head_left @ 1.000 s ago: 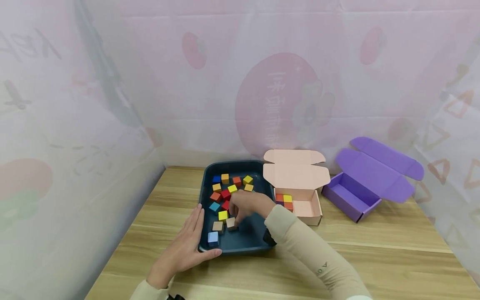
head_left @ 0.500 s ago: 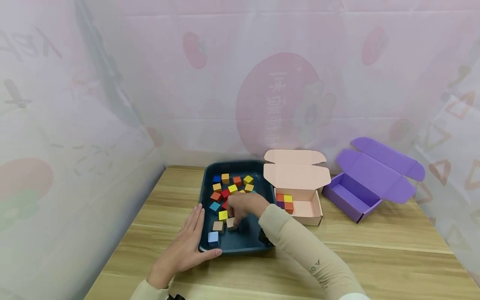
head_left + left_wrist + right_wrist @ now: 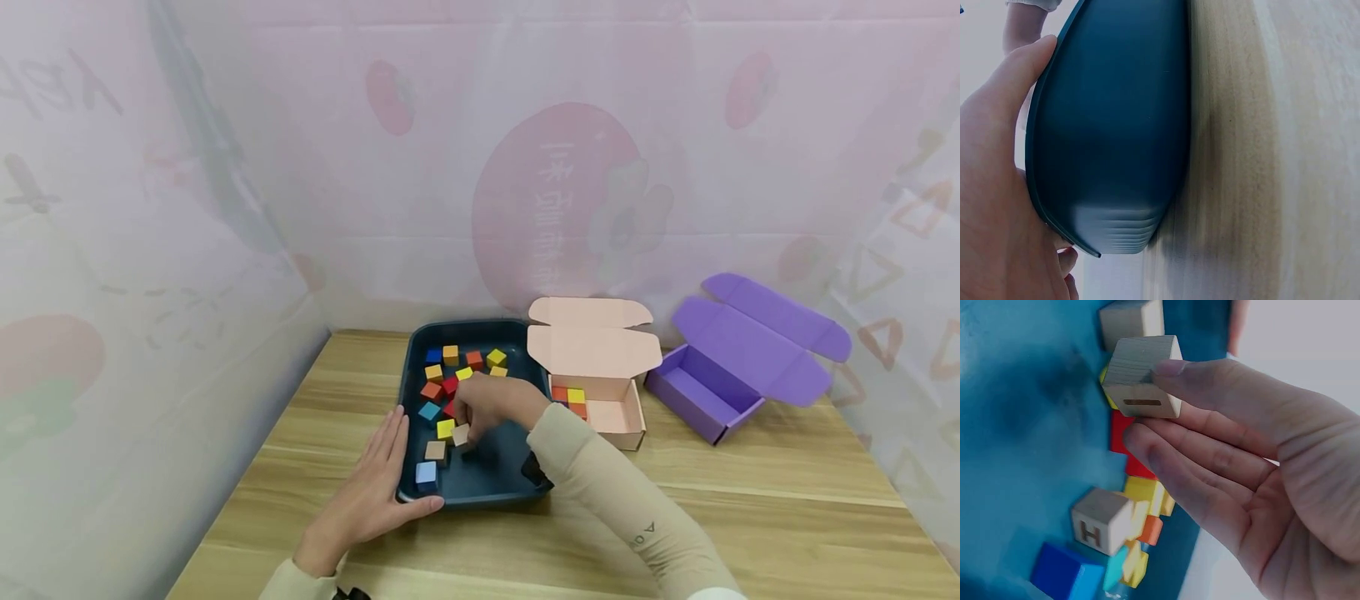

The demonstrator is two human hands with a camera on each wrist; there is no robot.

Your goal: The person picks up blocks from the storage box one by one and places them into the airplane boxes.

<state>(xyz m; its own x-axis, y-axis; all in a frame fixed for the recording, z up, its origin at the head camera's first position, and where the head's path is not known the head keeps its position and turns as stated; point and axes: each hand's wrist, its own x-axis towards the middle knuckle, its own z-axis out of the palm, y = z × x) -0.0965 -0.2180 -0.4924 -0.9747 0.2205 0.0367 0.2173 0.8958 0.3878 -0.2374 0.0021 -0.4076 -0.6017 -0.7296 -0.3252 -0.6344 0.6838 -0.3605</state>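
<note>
1. Pale pink printed sheeting walls in a light wooden bench (image 3: 750, 500) on three sides.
2. On that bench, the right hand (image 3: 491, 406) reaches into a dark blue tray (image 3: 495, 487); thumb and fingers (image 3: 1172, 434) pinch a plain wooden cube (image 3: 1144, 376), shown close up in the right wrist view, lifted just above the tray floor.
3. In the head view the same cube (image 3: 461, 434) sits at the fingertips, just beside a yellow cube (image 3: 446, 429) and near a second tan cube (image 3: 435, 451).
4. A red cube (image 3: 1124, 445) lies directly under the held cube in the right wrist view, and a lettered wooden cube (image 3: 1100, 520) stands lower down beside a blue one (image 3: 1063, 575).
5. The left hand (image 3: 369, 492) lies flat with fingers straight, pressed against the tray's near left edge; the left wrist view shows the palm (image 3: 997, 187) touching the tray's outer wall (image 3: 1116, 125).
6. A light blue cube (image 3: 426, 473) rests in the tray's near left corner, close to that hand.
7. More coloured cubes are scattered over the tray's far half.
8. Just right of the tray stands an open pink carton (image 3: 626, 417) with a few cubes in its left end.
9. Farther right sits an open purple carton (image 3: 693, 396).
</note>
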